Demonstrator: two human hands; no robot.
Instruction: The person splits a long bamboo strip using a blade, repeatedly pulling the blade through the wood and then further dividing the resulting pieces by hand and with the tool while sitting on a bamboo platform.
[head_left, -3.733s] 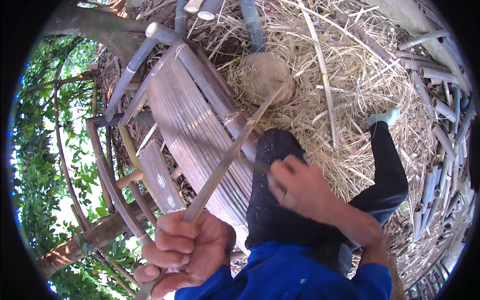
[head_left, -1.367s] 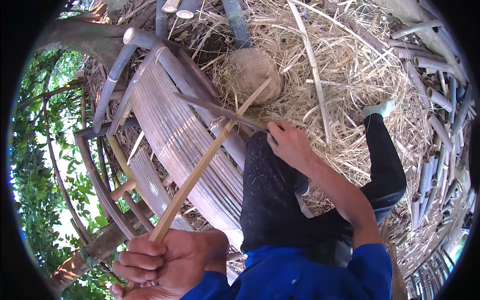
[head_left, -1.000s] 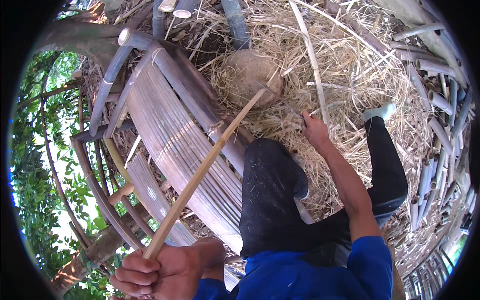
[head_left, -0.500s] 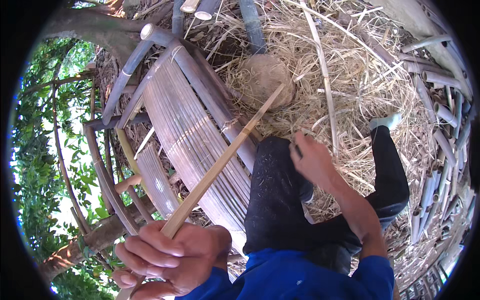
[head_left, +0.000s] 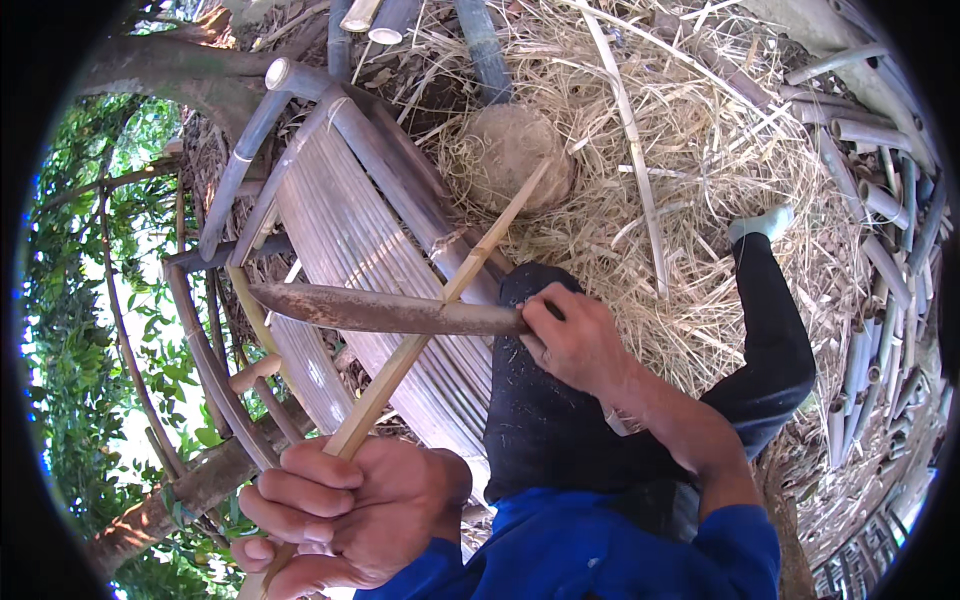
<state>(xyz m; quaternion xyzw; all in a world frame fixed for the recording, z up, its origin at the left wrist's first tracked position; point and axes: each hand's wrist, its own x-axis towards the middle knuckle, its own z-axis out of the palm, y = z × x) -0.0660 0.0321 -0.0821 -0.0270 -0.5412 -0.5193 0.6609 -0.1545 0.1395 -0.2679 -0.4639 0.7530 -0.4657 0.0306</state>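
A long split bamboo strip (head_left: pixel 388 378) slants from lower left up to the right, its far tip over a round wood block (head_left: pixel 515 150). My left hand (head_left: pixel 345 510) is closed round its near end. My right hand (head_left: pixel 575 340) grips a machete (head_left: pixel 380 310) near the handle end; the handle itself is mostly hidden in the fingers. The broad, rust-brown blade points left and crosses over the strip about midway. Whether the edge touches the strip I cannot tell. Beneath both lies a slatted bamboo bench (head_left: pixel 370 240), left of my bent knee.
Pale shavings (head_left: pixel 660 150) cover the ground, with a loose bamboo strip (head_left: pixel 630 140) lying among them. Cut bamboo poles (head_left: pixel 885 200) are piled along the right. A thick branch (head_left: pixel 170 70) and leafy plants (head_left: pixel 75 330) stand at the left. My sock-covered foot (head_left: pixel 765 222) rests at right.
My right hand has moved left and slightly down, and the machete has swung into view across the strip. My left hand still holds the strip, nearly in the same place.
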